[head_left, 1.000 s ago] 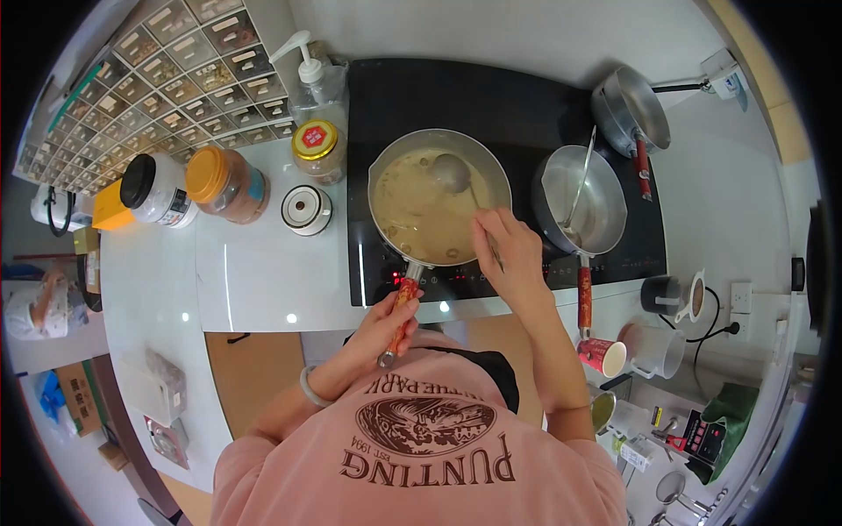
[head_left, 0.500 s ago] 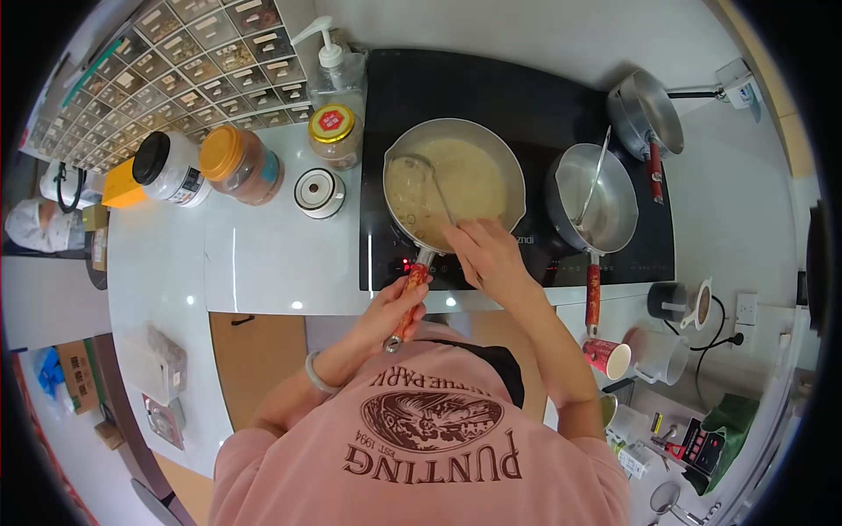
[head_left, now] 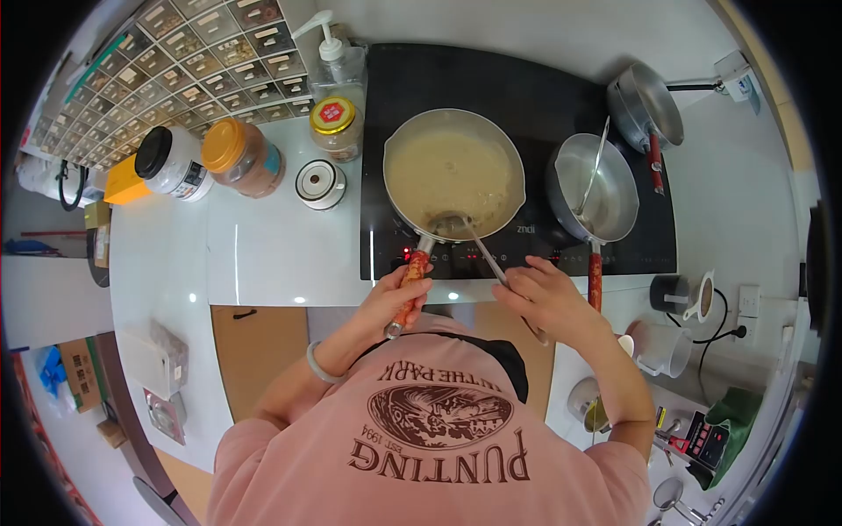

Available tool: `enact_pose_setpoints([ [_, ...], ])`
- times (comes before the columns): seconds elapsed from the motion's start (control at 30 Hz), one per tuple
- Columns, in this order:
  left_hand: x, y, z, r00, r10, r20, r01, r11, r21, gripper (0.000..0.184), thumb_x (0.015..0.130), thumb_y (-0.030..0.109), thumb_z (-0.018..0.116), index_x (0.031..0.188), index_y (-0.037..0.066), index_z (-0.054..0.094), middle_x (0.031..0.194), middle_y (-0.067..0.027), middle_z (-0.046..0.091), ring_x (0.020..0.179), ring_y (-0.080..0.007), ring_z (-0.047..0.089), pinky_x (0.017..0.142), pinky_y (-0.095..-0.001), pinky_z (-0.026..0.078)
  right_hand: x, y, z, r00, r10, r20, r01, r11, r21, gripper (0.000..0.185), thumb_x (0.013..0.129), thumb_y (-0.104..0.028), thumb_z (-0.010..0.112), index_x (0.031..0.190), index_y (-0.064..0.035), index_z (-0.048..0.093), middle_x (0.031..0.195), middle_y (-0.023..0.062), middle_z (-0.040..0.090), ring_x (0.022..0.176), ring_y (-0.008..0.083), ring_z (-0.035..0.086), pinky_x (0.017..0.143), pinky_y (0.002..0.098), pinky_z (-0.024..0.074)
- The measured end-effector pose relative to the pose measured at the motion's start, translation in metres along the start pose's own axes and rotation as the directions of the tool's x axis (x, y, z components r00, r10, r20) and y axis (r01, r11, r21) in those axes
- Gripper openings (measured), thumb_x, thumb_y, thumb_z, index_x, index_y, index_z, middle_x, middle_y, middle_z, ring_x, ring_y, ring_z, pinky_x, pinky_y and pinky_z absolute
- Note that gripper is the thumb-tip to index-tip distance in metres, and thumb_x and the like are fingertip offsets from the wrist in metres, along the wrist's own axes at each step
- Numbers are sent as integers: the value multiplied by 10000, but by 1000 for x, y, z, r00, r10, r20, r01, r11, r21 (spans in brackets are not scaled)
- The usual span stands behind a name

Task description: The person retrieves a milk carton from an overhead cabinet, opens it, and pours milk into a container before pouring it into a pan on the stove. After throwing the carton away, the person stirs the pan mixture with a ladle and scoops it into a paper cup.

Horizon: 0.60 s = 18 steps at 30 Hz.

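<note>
A pan of pale, cloudy liquid (head_left: 452, 171) sits on the black cooktop (head_left: 526, 88). My left hand (head_left: 396, 298) is wrapped round its red patterned handle (head_left: 412, 279). A metal ladle (head_left: 488, 254) leans over the near rim, its bowl in the liquid near the handle's base. My right hand (head_left: 553, 300) grips the ladle's shaft, whose hooked end shows below the fingers. To the right stands a second pan (head_left: 605, 197) with a metal utensil in it and a red handle.
A smaller pot (head_left: 645, 105) is at the cooktop's back right. Left of the cooktop stand a white-lidded tin (head_left: 319, 184), a gold-lidded jar (head_left: 336, 130), a pump bottle (head_left: 338, 70) and two large jars. Cups and a clear jug (head_left: 662, 348) are at the right.
The ladle has swept round the pan to its near edge, and my right hand has moved right and toward my body. My left hand keeps its hold on the handle.
</note>
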<state>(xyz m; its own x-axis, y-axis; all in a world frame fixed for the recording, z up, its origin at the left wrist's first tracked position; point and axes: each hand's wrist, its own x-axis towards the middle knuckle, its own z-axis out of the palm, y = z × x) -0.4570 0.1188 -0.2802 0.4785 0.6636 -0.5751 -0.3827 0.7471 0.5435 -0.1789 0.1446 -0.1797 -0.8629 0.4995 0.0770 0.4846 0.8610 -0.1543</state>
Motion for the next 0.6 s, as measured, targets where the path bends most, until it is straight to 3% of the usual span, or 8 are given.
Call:
enact_pose_setpoints([
  [0.17,-3,-2,-1,1000,25,-2,-25,999,29,459,925,203,643,1319,58,456,715,-11,519,473,-99,488,410,-236,375,24,25,25,999,-10,-46,6,996,-89,533,649,-106,682,1165,-65,557,1061,119,565,996,273,603,984,457,449],
  [0.2,-5,-2,-1,1000,25,0,-25,999,32,461,932,193,631,1331,49,450,718,-15,520,476,-102,488,419,-234,379,29,37,34,989,-65,-131,49,992,-120,558,626,-99,687,1166,-54,554,1048,126,557,996,289,597,972,451,454],
  [0.33,-7,-5,-3,999,41,-1,-41,999,19,463,940,181,618,1346,39,447,722,-20,528,476,-106,493,428,-230,388,47,68,33,994,-32,-109,14,987,-160,554,620,-65,700,1156,-66,559,1019,115,564,970,299,597,947,440,465],
  [0.43,-11,-5,-1,999,42,-18,-41,999,18,464,938,181,620,1346,41,450,720,-18,531,471,-107,491,425,-228,390,60,85,27,977,-67,-202,23,977,-211,366,696,-94,648,1052,-85,563,901,65,542,890,248,598,852,384,479],
  [0.6,-11,-10,-4,999,53,-1,-53,999,-12,463,935,181,626,1344,49,455,718,-17,536,469,-106,492,421,-225,388,61,100,25,991,-25,-131,-9,968,-252,486,633,-75,713,1091,-93,552,910,60,546,902,249,606,893,387,478],
])
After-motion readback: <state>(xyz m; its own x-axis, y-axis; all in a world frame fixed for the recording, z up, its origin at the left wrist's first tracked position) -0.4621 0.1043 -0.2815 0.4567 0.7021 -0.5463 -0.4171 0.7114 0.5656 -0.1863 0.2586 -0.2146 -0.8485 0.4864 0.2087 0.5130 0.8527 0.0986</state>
